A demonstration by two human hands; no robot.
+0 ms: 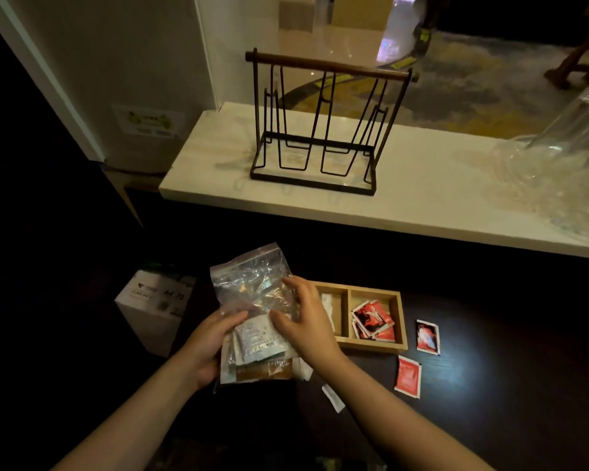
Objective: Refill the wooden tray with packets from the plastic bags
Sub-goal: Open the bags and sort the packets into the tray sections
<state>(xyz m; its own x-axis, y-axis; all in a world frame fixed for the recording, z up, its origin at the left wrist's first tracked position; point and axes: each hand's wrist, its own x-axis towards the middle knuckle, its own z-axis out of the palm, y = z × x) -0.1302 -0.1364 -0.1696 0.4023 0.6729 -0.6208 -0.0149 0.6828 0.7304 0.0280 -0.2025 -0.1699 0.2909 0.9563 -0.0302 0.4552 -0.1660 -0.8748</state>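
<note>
My left hand (207, 341) grips the plastic bag (252, 300) of packets from beneath; my right hand (303, 321) rests flat against its front. The wooden tray (371, 346) sits just right. Tilting the bag could spill packets onto the desk (507, 385).

Black wire rack (315, 130) on pale ledge (422, 198), white box (153, 311) — lower left

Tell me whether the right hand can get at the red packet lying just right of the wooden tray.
Probably yes. The red packet lies bare on the dark table beside the wooden tray, with nothing over it. But the right hand is on the plastic bag and must let go first.
</note>
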